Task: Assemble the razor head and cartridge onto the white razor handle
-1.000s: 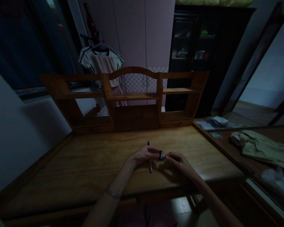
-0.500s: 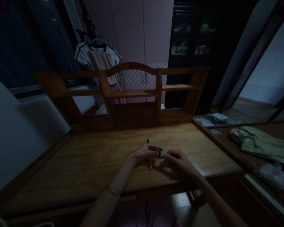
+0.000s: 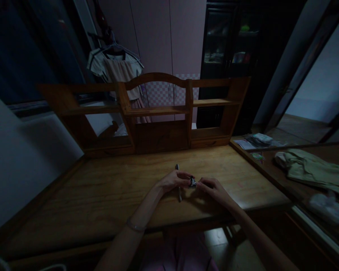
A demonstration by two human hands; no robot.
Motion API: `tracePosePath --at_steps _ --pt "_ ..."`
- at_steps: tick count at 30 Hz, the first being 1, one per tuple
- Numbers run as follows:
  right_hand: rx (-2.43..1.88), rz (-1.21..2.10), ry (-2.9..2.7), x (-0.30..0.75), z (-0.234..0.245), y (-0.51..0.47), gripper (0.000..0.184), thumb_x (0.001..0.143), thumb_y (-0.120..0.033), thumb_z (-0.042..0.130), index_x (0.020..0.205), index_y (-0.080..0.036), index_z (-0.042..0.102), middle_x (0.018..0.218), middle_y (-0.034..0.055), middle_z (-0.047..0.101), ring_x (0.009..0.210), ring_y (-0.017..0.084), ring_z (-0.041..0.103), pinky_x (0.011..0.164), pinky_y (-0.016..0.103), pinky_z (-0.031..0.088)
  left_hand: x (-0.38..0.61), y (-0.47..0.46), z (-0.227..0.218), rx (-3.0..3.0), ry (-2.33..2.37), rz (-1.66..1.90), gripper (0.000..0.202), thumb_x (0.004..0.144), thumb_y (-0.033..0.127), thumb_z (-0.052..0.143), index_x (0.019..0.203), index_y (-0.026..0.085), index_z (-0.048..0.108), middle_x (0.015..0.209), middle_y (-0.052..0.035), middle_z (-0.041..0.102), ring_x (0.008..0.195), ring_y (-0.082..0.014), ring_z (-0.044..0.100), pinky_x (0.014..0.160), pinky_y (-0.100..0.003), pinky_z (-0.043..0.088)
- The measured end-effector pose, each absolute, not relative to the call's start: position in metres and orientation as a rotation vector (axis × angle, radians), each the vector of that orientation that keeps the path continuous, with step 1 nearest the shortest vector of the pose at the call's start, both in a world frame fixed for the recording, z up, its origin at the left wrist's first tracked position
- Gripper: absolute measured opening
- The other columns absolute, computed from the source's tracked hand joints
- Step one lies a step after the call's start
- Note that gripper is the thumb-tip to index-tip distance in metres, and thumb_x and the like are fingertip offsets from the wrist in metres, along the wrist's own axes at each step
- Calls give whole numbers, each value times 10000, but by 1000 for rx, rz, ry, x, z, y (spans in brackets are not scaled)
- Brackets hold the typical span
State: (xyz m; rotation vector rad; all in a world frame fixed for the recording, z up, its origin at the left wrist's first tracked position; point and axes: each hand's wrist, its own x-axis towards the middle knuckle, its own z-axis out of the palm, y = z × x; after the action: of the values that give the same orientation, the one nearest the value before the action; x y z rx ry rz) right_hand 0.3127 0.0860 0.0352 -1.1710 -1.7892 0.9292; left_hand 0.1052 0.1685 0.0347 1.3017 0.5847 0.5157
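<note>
Between my two hands, just above the wooden desk (image 3: 110, 188), is a small black-and-silver object (image 3: 192, 182), too small and dim to name. My left hand (image 3: 172, 180) pinches it from the left with thumb and fingers. From the right, the fingertips of my right hand (image 3: 214, 189) close together at its edge; whether they grip the same piece or a tiny part of it I cannot make out. A thin grey rod-like thing (image 3: 180, 195) lies on the desk under my left hand, which hides its middle.
A wooden shelf unit (image 3: 161, 110) stands along the desk's back edge. To the right, a lower surface bears light green cloth (image 3: 313, 167), a clear plastic bag (image 3: 327, 207) and a packet (image 3: 262, 138) on papers. A white cable (image 3: 53, 267) shows at the lower left.
Both hands stay nearly in place around the small object, which has tilted slightly. The view has shifted a little.
</note>
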Motion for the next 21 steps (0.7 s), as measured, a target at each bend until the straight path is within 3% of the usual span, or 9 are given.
tracePosePath --at_steps 21 --pt "-1177 954 -1791 315 28 90 371 872 -474 502 741 -155 637 673 -2 567 632 132 506 570 232 370 103 167 35 1333 626 533 517 566 330 825 1004 89 690 951 -132 682 759 -176 627 653 -234 477"
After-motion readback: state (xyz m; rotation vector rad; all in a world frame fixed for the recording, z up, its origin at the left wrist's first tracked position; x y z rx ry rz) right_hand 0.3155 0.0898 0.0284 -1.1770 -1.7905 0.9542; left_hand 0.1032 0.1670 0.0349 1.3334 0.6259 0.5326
